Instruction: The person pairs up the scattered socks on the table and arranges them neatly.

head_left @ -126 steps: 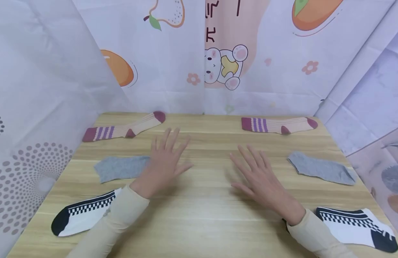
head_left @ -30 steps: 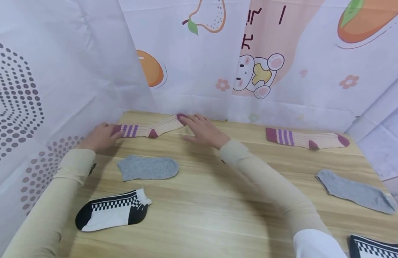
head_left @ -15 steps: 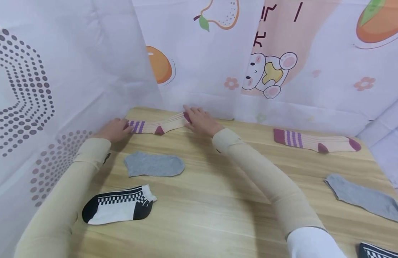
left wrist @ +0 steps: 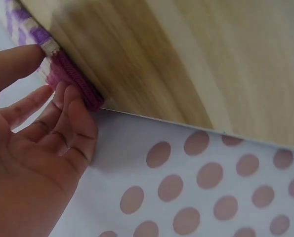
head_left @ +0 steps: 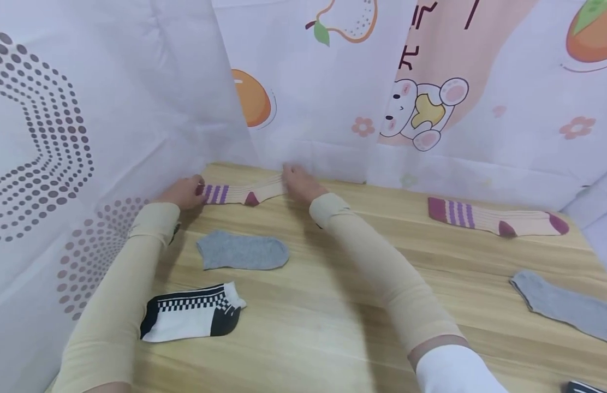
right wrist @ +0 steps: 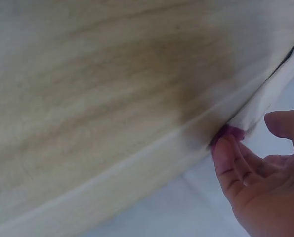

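A cream sock [head_left: 266, 189] with purple stripes and maroon cuff, heel and toe lies along the table's far left edge. My left hand [head_left: 184, 192] pinches its maroon cuff [left wrist: 70, 79], thumb on the near side and fingertips behind. At the other end my right hand [head_left: 302, 184] holds the toe, hiding it in the head view. In the right wrist view, the curled fingers are at the maroon toe [right wrist: 231, 132] and the thumb stands a little apart. Nearer me lie a grey ankle sock [head_left: 244, 251] and a black-and-white checkered sock [head_left: 190, 319].
On the right lie a second striped sock [head_left: 485, 217], another grey sock [head_left: 569, 305] and, cut off at the bottom edge, a dark-patterned sock [head_left: 581, 387]. Printed white cloth [head_left: 313, 131] stands behind and left of the wooden table [head_left: 293, 333].
Both hands moved from over the middle of the table to the far left striped sock. The fingers have since closed on its ends. The head view has turned left.
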### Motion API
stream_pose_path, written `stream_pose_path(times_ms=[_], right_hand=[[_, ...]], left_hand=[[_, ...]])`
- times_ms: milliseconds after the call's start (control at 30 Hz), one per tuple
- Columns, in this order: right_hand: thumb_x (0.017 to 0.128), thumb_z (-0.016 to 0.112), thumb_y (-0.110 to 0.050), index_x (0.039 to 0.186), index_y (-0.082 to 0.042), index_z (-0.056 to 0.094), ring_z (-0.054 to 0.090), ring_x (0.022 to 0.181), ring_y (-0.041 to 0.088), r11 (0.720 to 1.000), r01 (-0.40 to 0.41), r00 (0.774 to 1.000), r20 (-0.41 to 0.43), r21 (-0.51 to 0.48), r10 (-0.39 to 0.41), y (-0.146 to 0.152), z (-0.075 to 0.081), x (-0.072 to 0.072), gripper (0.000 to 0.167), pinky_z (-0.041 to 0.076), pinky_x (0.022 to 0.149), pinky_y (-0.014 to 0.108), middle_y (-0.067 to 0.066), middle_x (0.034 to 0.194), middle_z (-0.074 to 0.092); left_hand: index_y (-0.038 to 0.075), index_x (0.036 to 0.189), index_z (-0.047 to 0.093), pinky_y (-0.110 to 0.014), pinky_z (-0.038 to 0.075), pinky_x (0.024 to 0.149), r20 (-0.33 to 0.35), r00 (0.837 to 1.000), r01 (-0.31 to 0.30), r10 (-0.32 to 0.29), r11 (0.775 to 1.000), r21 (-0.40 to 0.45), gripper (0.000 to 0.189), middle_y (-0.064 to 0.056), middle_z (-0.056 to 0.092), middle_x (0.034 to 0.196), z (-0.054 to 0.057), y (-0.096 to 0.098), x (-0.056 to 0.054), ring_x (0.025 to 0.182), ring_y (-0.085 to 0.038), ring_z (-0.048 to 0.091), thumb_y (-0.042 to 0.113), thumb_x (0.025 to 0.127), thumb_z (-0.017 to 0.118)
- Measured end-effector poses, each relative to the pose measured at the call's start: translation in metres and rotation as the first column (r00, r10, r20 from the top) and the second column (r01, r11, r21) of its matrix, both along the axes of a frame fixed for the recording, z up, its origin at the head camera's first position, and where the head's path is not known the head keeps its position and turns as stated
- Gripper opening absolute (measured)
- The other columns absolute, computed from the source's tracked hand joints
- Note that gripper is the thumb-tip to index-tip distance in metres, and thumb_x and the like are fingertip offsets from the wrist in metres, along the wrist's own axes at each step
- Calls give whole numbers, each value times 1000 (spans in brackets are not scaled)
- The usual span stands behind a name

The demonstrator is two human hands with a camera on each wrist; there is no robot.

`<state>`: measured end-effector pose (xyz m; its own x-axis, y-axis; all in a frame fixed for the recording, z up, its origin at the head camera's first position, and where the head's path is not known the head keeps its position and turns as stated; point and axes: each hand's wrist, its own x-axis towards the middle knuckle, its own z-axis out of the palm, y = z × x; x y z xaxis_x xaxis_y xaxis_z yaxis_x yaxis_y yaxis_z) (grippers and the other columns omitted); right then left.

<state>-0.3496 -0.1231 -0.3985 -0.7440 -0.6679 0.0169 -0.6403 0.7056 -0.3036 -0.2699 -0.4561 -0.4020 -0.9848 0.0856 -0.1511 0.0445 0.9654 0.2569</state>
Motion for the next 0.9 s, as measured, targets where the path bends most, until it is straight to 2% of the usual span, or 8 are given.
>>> stream_pose_path(times_ms=[67,267,433,500,600,733,800,900], right_hand=[[107,32,-13,131,-3,45,50,122,32,999,43,997,64,-26,-42,1,-4,-3,29,41,104,43,18,124,55],[105,44,-13,117,-1,51,55,107,28,995,79,993,77,67,-84,7,-15,-13,19,48,92,38,14,113,55],[102,53,-13,112,-1,56,55,104,27,990,122,989,80,75,-128,12,-15,-16,16,48,90,38,13,109,57],[101,55,-15,110,-2,58,52,108,28,989,118,992,38,90,-122,14,-14,-15,16,45,96,39,12,109,56],[98,56,-15,106,-5,60,52,110,30,990,110,994,-37,88,-107,18,-14,-15,13,42,100,42,12,108,58],[98,58,-11,102,-5,58,59,96,28,998,67,995,-68,-6,-67,28,-15,-17,8,47,88,39,10,100,63],[98,59,-10,103,-4,56,58,89,24,995,45,999,-24,-84,-47,34,-14,-17,8,48,81,36,9,97,62],[100,58,-11,104,-2,55,58,86,22,981,54,994,103,-186,-35,41,-11,-18,11,49,78,33,10,96,62]], left_hand=[[-10,120,47,-57,45,94,38,999,-20,19,999,26,40,-34,57,115,1,2,-1,107,-47,56,14,93,62],[-3,102,49,-52,45,85,93,995,-42,33,995,87,26,-26,58,103,10,5,2,94,-39,53,13,91,65],[0,90,52,-49,42,83,10,1000,3,-3,999,46,22,-20,59,90,10,7,5,90,-36,50,12,85,70],[1,88,50,-48,42,81,-9,1000,-3,3,999,48,22,-18,58,86,8,9,7,88,-36,50,10,85,71],[0,92,46,-49,45,80,-7,999,-36,37,993,113,24,-22,59,92,5,10,9,89,-38,54,8,87,69],[-4,97,47,-55,47,86,-39,997,-61,69,981,182,25,-33,59,105,2,7,13,98,-45,57,7,89,68],[-7,97,51,-56,46,87,-62,996,-55,67,981,184,26,-33,60,105,3,3,15,99,-46,57,10,89,69],[-12,103,57,-57,46,88,-52,996,-63,74,981,183,34,-34,60,107,5,-2,17,100,-46,56,16,89,70]])
